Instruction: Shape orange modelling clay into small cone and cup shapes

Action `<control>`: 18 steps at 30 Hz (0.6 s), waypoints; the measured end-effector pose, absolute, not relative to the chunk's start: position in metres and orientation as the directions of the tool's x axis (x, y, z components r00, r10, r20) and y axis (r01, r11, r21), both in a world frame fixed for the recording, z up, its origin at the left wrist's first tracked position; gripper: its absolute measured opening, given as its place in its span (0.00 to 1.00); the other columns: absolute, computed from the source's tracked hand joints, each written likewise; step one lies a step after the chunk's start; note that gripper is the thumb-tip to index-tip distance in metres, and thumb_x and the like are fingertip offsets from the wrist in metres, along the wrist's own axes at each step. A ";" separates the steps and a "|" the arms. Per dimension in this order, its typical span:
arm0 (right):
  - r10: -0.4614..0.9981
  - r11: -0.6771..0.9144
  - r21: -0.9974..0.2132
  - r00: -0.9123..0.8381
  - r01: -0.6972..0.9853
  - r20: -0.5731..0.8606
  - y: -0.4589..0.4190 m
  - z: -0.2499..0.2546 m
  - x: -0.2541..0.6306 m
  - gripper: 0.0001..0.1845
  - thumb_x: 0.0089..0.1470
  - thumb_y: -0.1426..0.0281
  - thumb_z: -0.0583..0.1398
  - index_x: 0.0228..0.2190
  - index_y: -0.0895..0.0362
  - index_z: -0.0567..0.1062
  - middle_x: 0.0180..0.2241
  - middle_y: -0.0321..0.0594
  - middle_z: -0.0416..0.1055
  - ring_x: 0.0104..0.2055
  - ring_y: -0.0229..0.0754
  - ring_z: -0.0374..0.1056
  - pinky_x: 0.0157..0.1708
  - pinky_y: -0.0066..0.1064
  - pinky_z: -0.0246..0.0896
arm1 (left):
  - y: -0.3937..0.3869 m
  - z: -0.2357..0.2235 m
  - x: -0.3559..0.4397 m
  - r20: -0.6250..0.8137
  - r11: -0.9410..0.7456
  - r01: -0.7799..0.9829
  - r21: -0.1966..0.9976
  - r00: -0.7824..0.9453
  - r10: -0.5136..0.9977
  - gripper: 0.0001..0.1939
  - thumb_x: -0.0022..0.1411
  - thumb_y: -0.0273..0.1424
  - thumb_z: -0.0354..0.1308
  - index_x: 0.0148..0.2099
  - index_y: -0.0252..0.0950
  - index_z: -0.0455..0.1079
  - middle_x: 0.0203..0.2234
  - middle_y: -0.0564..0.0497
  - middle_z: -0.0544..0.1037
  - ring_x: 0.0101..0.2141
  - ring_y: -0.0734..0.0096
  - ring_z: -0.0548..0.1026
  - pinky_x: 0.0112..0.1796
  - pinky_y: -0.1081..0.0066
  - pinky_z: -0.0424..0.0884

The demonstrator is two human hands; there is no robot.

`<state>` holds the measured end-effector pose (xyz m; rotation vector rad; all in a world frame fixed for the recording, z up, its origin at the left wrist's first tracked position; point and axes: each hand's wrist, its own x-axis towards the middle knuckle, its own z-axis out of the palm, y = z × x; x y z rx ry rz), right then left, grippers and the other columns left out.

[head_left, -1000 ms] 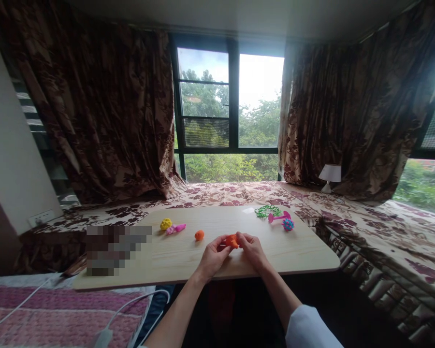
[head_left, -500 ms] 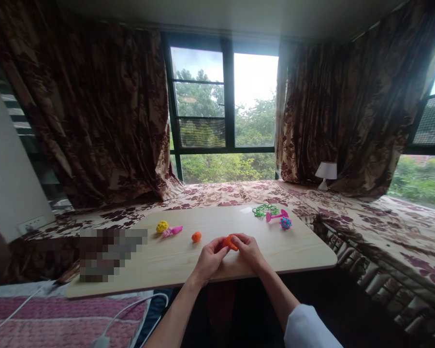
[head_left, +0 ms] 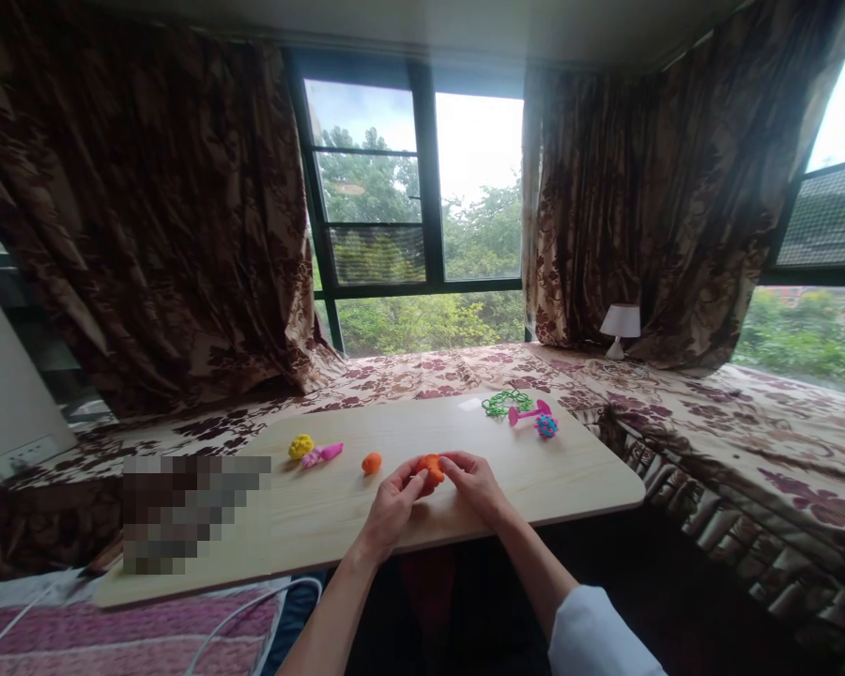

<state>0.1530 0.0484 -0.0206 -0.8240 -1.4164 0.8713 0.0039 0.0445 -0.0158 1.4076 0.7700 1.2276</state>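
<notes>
Between my two hands, just over the near part of the table (head_left: 324, 526), is an orange lump of modelling clay (head_left: 432, 468). My left hand (head_left: 395, 498) pinches it from the left with thumb and fingers. From the other side my right hand (head_left: 476, 483) grips it, fingertips closed on its right edge. A smaller orange clay ball (head_left: 372, 463) lies on the tabletop left of my hands. Farther left are a yellow clay lump (head_left: 300, 446) and a pink clay piece (head_left: 322, 455), side by side.
At the table's back right lie a green beaded loop (head_left: 505, 404), a pink dumbbell-shaped piece (head_left: 530, 413) and a blue knobbed ball (head_left: 546, 426). A blurred-out patch covers the table's left end. A small white lamp (head_left: 621, 329) stands on the window ledge.
The view has turned slightly, so everything sits a little farther left. Both hands still hold the orange lump, which shows more of its uneven surface between the fingers.
</notes>
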 end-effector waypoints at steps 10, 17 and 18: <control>0.892 0.450 -0.892 -0.041 -0.035 0.451 0.047 -0.022 0.155 0.17 0.48 0.60 0.56 0.31 0.60 0.76 0.30 0.40 0.74 0.33 0.41 0.68 0.35 0.30 0.61 | 0.042 -0.015 0.006 0.280 -0.261 -0.107 0.959 0.240 0.929 0.20 0.51 0.39 0.56 0.44 0.33 0.70 0.35 0.46 0.77 0.36 0.68 0.73 0.41 0.68 0.66; 0.916 0.399 -0.917 -0.024 -0.019 0.400 0.051 -0.030 0.156 0.16 0.45 0.60 0.58 0.31 0.60 0.76 0.30 0.40 0.74 0.33 0.40 0.68 0.36 0.29 0.60 | 0.041 -0.018 0.008 0.264 -0.244 -0.112 0.963 0.239 0.935 0.19 0.51 0.39 0.56 0.42 0.33 0.71 0.34 0.47 0.77 0.34 0.70 0.73 0.41 0.70 0.66; 0.917 0.398 -0.917 -0.021 -0.015 0.398 0.051 -0.031 0.155 0.16 0.45 0.60 0.58 0.30 0.60 0.76 0.30 0.40 0.74 0.33 0.40 0.68 0.35 0.29 0.60 | 0.041 -0.018 0.008 0.267 -0.247 -0.111 0.963 0.240 0.933 0.18 0.51 0.39 0.56 0.42 0.33 0.72 0.34 0.47 0.77 0.34 0.70 0.73 0.40 0.70 0.66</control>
